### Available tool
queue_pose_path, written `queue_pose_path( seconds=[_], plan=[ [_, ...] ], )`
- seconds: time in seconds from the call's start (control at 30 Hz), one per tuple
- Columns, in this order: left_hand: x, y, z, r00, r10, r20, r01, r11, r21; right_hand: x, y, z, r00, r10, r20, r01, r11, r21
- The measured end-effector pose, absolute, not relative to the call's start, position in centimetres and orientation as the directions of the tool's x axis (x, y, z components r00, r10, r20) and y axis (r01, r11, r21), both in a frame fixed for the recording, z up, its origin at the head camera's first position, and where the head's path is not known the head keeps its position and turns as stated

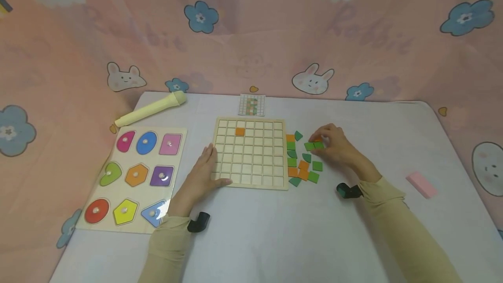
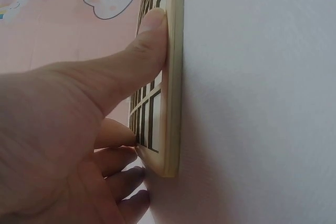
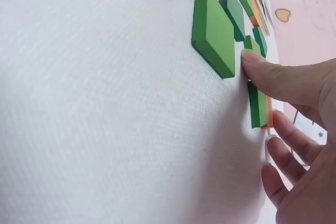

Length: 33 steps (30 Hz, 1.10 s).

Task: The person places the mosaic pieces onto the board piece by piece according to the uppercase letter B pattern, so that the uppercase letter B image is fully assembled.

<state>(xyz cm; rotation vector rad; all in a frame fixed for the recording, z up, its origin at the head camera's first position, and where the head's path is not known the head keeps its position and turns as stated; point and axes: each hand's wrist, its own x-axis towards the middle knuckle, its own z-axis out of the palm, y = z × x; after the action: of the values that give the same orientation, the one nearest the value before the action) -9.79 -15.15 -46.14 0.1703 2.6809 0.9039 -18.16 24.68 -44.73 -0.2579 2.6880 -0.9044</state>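
Observation:
A wooden grid board (image 1: 251,188) lies flat with one orange tile (image 1: 239,132) in an upper cell. My left hand (image 1: 201,174) rests at the board's lower left corner, thumb straight on the near rim and fingers along the left edge. To the right of the board, my right hand (image 1: 338,146) pinches at a green square tile (image 1: 309,146) between thumb and index finger. Another green square tile (image 3: 257,106) and an orange tile sit right beside it, partly hidden by the hand. Orange and green squares and dark green quarter-round tiles (image 1: 294,181) lie scattered between hand and board.
A small pattern card (image 1: 252,105) lies beyond the board. At left are a shape puzzle board (image 1: 131,134) with knobbed pieces and a pale yellow toy microphone (image 1: 151,109). A pink block (image 1: 422,184) lies at far right. A printed pink cloth (image 1: 251,34) hangs behind the table.

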Motion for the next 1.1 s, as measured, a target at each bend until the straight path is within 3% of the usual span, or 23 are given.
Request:
queue_pose_path(
  seconds=[0.33,0.53,0.7,1.1],
  plan=[
    [-9.7,-15.2,-46.1,-0.947,0.21,-0.244,0.019,0.793,0.609,-18.7,23.3,-45.1,-0.962,-0.251,-0.104,-0.125,0.749,-0.65],
    [-9.6,-15.1,-46.0,-0.946,0.207,-0.251,0.009,0.789,0.615,-19.1,20.2,-45.4,-0.972,-0.225,-0.069,-0.108,0.688,-0.718],
    [-9.6,-15.1,-45.9,-0.945,0.204,-0.254,0.004,0.788,0.616,-19.7,17.2,-45.6,-0.962,-0.275,-0.003,-0.176,0.624,-0.761],
    [-9.6,-15.1,-46.0,-0.948,0.2,-0.247,0.007,0.791,0.612,-20.6,11.4,-45.7,-0.945,-0.326,-0.026,-0.181,0.587,-0.789]
  ],
)
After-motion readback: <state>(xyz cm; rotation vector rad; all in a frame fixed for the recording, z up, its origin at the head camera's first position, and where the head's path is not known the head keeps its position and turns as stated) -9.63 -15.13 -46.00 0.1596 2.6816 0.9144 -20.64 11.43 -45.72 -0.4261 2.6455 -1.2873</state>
